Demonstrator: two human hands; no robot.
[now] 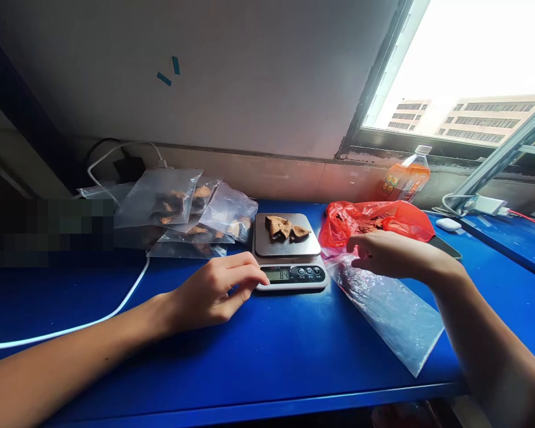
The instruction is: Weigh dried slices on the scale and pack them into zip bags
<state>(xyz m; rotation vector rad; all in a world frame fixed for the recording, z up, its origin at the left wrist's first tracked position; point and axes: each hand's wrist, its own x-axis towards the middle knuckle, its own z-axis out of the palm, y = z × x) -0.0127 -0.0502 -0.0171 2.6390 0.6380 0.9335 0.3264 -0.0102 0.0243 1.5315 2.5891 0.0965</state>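
Note:
A digital kitchen scale [289, 267] sits on the blue table, with brown dried slices [288, 229] on its metal plate. Its display [277, 275] seems to read 84. My left hand [225, 285] rests by the scale's front left corner, fingers loosely bent and apart, the index fingertip at the display's edge. Above the near side of a red plastic bag [339, 223] hovers my right hand [383, 254], its thumb and forefinger parted with nothing visible between them. More brown pieces [370, 224] show inside that bag. Under the right hand lies a clear zip bag [396, 321], flat.
Several clear bags of dried slices [178, 208] are piled left of the scale. A white cable [129, 297] runs across the left side. Behind the red bag stands an orange drink bottle [410, 175]; a white oval object [448, 224] and a charger [485, 205] lie to the right.

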